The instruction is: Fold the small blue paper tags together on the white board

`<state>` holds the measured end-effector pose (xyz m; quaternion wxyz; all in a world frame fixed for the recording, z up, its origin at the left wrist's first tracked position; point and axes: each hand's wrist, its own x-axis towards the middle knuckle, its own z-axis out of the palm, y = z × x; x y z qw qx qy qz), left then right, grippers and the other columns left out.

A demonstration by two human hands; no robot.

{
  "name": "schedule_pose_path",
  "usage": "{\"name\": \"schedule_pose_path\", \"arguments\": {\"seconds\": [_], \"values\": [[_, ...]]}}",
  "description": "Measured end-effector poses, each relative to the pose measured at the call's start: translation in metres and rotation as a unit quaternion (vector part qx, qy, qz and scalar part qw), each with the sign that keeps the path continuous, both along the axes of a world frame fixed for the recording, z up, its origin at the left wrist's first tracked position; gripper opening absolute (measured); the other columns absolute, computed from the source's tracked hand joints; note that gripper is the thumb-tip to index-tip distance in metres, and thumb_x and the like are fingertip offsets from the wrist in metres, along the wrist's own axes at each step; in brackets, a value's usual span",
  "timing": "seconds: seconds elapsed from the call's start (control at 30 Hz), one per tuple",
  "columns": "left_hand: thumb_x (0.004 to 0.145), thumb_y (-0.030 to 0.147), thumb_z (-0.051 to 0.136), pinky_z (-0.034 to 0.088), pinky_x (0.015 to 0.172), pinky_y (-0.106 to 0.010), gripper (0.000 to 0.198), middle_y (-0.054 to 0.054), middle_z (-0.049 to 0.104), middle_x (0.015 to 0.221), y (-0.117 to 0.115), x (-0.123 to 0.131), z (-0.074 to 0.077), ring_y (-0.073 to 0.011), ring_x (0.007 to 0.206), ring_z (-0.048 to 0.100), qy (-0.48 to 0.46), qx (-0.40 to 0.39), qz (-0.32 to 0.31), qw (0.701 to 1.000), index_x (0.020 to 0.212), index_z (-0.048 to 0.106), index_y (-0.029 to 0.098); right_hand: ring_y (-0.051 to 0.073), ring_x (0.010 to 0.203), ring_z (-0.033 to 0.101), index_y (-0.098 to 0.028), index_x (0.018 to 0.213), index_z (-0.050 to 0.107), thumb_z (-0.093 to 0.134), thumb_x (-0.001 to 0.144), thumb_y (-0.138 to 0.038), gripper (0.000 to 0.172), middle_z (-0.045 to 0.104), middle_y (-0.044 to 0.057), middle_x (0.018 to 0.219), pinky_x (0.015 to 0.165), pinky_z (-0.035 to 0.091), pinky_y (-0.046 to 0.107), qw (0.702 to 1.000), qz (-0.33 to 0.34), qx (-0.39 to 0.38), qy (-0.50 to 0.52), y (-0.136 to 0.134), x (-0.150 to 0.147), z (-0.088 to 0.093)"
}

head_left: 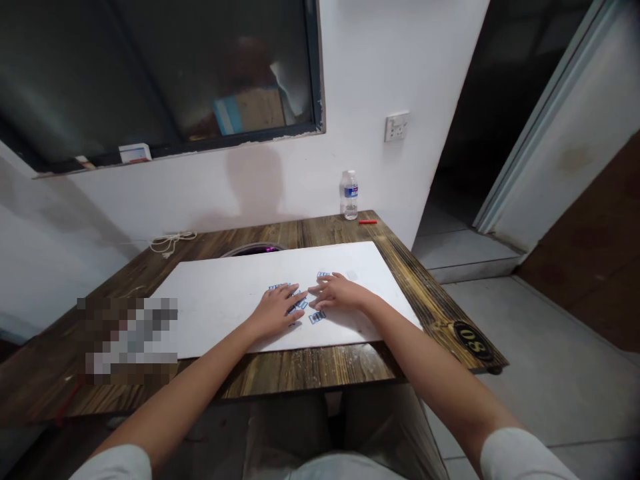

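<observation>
A white board (220, 287) lies flat on the wooden table. On it are several small flat pieces with blue edges and white middles (317, 318), too small for me to make out their kind. My left hand (276, 311) is palm down over a group of them, fingers spread, partly covering them. Opposite it, my right hand (343, 293) has its fingers apart and angled toward the left hand, with another blue-edged piece (324, 274) just beyond its fingers. Neither hand visibly grips anything. What lies under the palms is hidden.
At the table's back stand a water bottle (351, 197) and a red stick-like item (368, 221). A white cord (173, 243) lies at the back left. Behind the board shows a dark round object (253, 250). The near edge of the table (310, 377) is close to my lap.
</observation>
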<state>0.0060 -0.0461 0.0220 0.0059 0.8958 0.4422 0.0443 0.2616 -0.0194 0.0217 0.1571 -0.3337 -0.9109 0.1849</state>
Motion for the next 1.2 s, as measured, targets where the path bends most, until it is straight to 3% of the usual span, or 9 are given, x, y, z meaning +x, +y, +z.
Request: {"name": "schedule_pose_path", "arguments": {"seconds": [0.33,0.47,0.53,0.6,0.67,0.77,0.87,0.97,1.2], "values": [[0.095,0.058,0.038,0.025,0.109,-0.062,0.056,-0.008,0.032,0.158,0.019,0.014,-0.001,-0.0377,0.144,0.027,0.017,-0.017,0.018,1.000,0.146,0.042,0.036,0.032,0.139,0.040,-0.041,0.099,0.076,0.063,0.090,-0.037,0.016,0.062,-0.002,0.134,0.111,0.022,0.063,0.999,-0.016,0.011,-0.027,0.006,0.005,-0.002],[0.095,0.059,0.036,0.024,0.109,-0.065,0.057,-0.010,0.029,0.159,0.031,0.020,0.000,-0.0378,0.145,0.024,0.014,-0.036,0.027,0.999,0.145,0.044,0.034,0.030,0.135,0.045,-0.036,0.107,0.075,0.066,0.088,-0.036,0.021,0.064,0.000,0.132,0.111,0.031,0.055,0.999,-0.024,0.032,0.028,0.014,0.014,-0.002],[0.094,0.059,0.037,0.026,0.109,-0.064,0.059,-0.013,0.029,0.159,0.032,0.027,0.000,-0.0380,0.145,0.024,-0.001,-0.033,0.046,0.998,0.144,0.046,0.030,0.026,0.126,0.055,-0.030,0.114,0.072,0.066,0.088,-0.034,0.027,0.067,0.004,0.126,0.106,0.040,0.045,0.989,-0.077,0.068,0.110,0.021,0.026,0.000],[0.093,0.059,0.040,0.030,0.108,-0.061,0.062,-0.016,0.031,0.157,0.028,0.038,-0.001,-0.0379,0.144,0.026,-0.031,-0.026,0.067,0.997,0.145,0.044,0.024,0.023,0.115,0.061,-0.027,0.116,0.071,0.064,0.089,-0.032,0.028,0.071,0.006,0.119,0.101,0.045,0.041,0.964,-0.178,0.100,0.173,0.030,0.041,0.000],[0.093,0.056,0.043,0.031,0.108,-0.061,0.061,-0.015,0.036,0.155,0.020,0.051,-0.002,-0.0379,0.143,0.029,-0.061,-0.017,0.071,0.995,0.144,0.045,0.023,0.024,0.112,0.062,-0.028,0.113,0.072,0.062,0.090,-0.030,0.025,0.072,0.006,0.115,0.098,0.046,0.043,0.935,-0.284,0.119,0.174,0.038,0.056,-0.002],[0.093,0.049,0.046,0.027,0.111,-0.062,0.050,-0.010,0.042,0.152,0.006,0.066,-0.002,-0.0352,0.142,0.032,-0.086,0.003,0.039,0.996,0.137,0.052,0.026,0.026,0.112,0.059,-0.028,0.109,0.072,0.066,0.087,-0.030,0.023,0.070,0.007,0.117,0.096,0.045,0.043,0.925,-0.351,0.090,0.116,0.044,0.070,-0.011],[0.093,0.037,0.049,0.025,0.113,-0.060,0.038,-0.008,0.053,0.144,0.003,0.068,-0.002,-0.0313,0.139,0.038,-0.128,0.042,0.026,0.991,0.126,0.061,0.025,0.029,0.114,0.054,-0.030,0.110,0.073,0.071,0.082,-0.031,0.028,0.067,0.007,0.119,0.094,0.044,0.044,0.942,-0.329,0.048,0.045,0.043,0.072,-0.021],[0.091,0.032,0.051,0.031,0.112,-0.055,0.031,-0.007,0.062,0.133,0.010,0.058,-0.003,-0.0287,0.133,0.045,-0.181,0.069,0.051,0.980,0.116,0.067,0.023,0.031,0.114,0.051,-0.034,0.106,0.074,0.076,0.075,-0.034,0.032,0.063,0.005,0.123,0.093,0.043,0.047,0.952,-0.304,0.034,0.006,0.043,0.072,-0.025],[0.091,0.033,0.047,0.047,0.101,-0.041,0.028,-0.006,0.073,0.107,0.027,0.038,-0.009,-0.0221,0.110,0.062,-0.351,0.052,0.075,0.932,0.096,0.072,0.021,0.029,0.114,0.054,-0.033,0.094,0.077,0.081,0.067,-0.027,0.028,0.065,0.005,0.117,0.094,0.044,0.046,0.957,-0.286,0.036,0.016,0.044,0.081,-0.028]]}}
